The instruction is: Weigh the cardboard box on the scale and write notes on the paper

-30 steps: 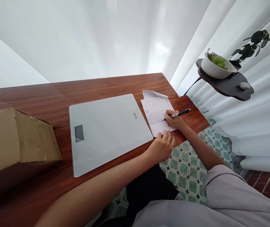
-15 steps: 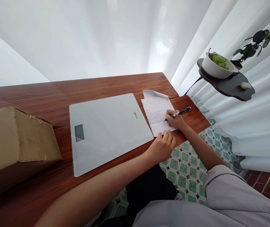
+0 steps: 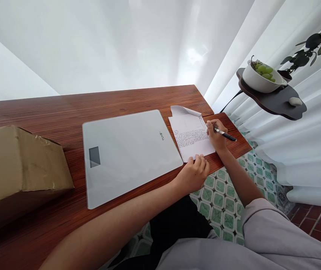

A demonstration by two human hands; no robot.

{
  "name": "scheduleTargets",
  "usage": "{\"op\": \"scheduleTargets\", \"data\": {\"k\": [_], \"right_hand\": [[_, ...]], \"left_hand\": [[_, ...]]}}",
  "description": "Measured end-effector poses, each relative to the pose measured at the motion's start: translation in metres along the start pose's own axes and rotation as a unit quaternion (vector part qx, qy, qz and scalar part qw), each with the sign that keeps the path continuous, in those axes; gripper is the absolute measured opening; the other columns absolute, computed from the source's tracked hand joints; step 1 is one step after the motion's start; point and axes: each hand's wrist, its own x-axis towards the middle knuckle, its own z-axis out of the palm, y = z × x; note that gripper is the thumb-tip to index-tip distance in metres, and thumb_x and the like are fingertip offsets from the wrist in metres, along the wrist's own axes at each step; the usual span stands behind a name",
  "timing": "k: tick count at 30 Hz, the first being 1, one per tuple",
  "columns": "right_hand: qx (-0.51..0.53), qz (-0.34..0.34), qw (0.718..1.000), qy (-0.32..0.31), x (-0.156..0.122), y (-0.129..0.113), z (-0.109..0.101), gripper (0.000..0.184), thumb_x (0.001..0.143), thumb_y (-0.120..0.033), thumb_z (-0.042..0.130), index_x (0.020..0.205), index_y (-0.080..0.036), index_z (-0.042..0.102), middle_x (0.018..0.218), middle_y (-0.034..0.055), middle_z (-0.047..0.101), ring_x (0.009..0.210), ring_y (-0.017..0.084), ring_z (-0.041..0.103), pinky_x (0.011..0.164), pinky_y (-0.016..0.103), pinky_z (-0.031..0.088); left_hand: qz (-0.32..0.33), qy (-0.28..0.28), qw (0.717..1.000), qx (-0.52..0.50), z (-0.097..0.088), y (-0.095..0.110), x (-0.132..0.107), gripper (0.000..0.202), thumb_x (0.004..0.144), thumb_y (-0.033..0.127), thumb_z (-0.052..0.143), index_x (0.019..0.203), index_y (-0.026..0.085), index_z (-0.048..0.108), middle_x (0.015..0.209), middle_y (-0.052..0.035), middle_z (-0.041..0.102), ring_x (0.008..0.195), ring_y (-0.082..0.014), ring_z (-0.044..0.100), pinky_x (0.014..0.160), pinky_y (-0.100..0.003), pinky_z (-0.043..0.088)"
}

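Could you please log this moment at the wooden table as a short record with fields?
surface: wooden table
right hand: holds a black pen at the right edge of the paper sheet
left hand: fingertips press the sheet's near edge
beside sheet: grey glass scale
far left: cardboard box
side shelf: white bowl of grapes, plant

A small dark brand mark sits at the right edge of the scale [image 3: 132,153] but I cannot make out its letters, and the rows of writing on my paper [image 3: 192,137] are too fine to read.
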Motion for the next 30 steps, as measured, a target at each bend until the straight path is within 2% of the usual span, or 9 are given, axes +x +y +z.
{"op": "scheduleTargets", "data": {"k": [2, 5, 10, 14, 18, 24, 30], "right_hand": [[-0.038, -0.028, 0.999, 0.009, 0.002, 0.003, 0.0, 0.031, 0.095, -0.051, 0.059, 0.094, -0.02, 0.062, 0.078, 0.0032, 0.068, 0.069, 0.016, 0.063, 0.069, 0.03, 0.051], [-0.057, -0.045, 0.997, -0.006, 0.004, 0.009, 0.0, 0.027, 0.092, -0.042, 0.063, 0.107, -0.02, 0.064, 0.096, 0.0054, 0.071, 0.083, 0.018, 0.067, 0.077, 0.031, 0.054], [-0.049, -0.01, 0.998, -0.038, 0.004, 0.016, 0.004, 0.029, 0.079, -0.02, 0.064, 0.109, -0.018, 0.065, 0.089, 0.0042, 0.07, 0.075, 0.017, 0.065, 0.07, 0.029, 0.054], [-0.039, 0.007, 0.998, -0.046, 0.004, 0.017, 0.005, 0.029, 0.081, -0.024, 0.064, 0.109, -0.017, 0.064, 0.087, 0.0042, 0.07, 0.071, 0.017, 0.063, 0.072, 0.031, 0.054], [-0.083, 0.006, 0.994, -0.065, 0.005, 0.023, 0.005, 0.028, 0.08, -0.024, 0.064, 0.108, -0.017, 0.065, 0.083, 0.0041, 0.069, 0.067, 0.017, 0.059, 0.076, 0.033, 0.051], [-0.116, 0.012, 0.99, -0.078, 0.008, 0.029, 0.005, 0.031, 0.078, -0.025, 0.06, 0.106, -0.014, 0.068, 0.078, 0.0052, 0.067, 0.068, 0.02, 0.059, 0.079, 0.035, 0.048], [-0.131, -0.002, 0.989, -0.067, 0.008, 0.03, 0.006, 0.033, 0.082, -0.029, 0.05, 0.106, -0.016, 0.069, 0.076, 0.0056, 0.065, 0.069, 0.022, 0.058, 0.079, 0.036, 0.046]], "left_hand": [[-0.001, -0.001, 1.0, 0.0, 0.0, 0.0, 0.0, 0.049, 0.096, 0.027, 0.037, 0.129, -0.002, 0.059, 0.131, -0.0259, 0.062, 0.117, -0.0353, 0.062, 0.088, -0.043, 0.054], [-0.003, -0.006, 1.0, -0.002, 0.0, 0.0, 0.001, 0.049, 0.095, 0.028, 0.039, 0.129, -0.001, 0.058, 0.131, -0.0261, 0.062, 0.117, -0.0355, 0.061, 0.088, -0.043, 0.054], [-0.002, -0.018, 1.0, -0.002, -0.001, 0.0, 0.001, 0.049, 0.096, 0.029, 0.038, 0.13, -0.002, 0.057, 0.132, -0.0269, 0.061, 0.118, -0.0354, 0.06, 0.089, -0.043, 0.053], [0.001, -0.048, 0.999, -0.004, -0.005, -0.001, 0.002, 0.049, 0.096, 0.029, 0.038, 0.131, -0.001, 0.055, 0.136, -0.0264, 0.059, 0.121, -0.0357, 0.059, 0.091, -0.043, 0.051], [0.001, -0.071, 0.997, -0.014, -0.008, -0.002, 0.004, 0.049, 0.098, 0.028, 0.034, 0.133, -0.001, 0.054, 0.138, -0.0269, 0.057, 0.122, -0.0354, 0.057, 0.092, -0.043, 0.049], [-0.008, -0.072, 0.997, -0.024, -0.009, -0.001, 0.006, 0.044, 0.099, 0.026, 0.033, 0.13, 0.003, 0.056, 0.138, -0.0244, 0.054, 0.113, -0.0316, 0.058, 0.088, -0.041, 0.047], [-0.005, -0.086, 0.996, -0.014, -0.01, -0.001, 0.007, 0.043, 0.099, 0.023, 0.028, 0.124, 0.004, 0.058, 0.123, -0.0218, 0.061, 0.107, -0.0311, 0.059, 0.08, -0.04, 0.046]]}}
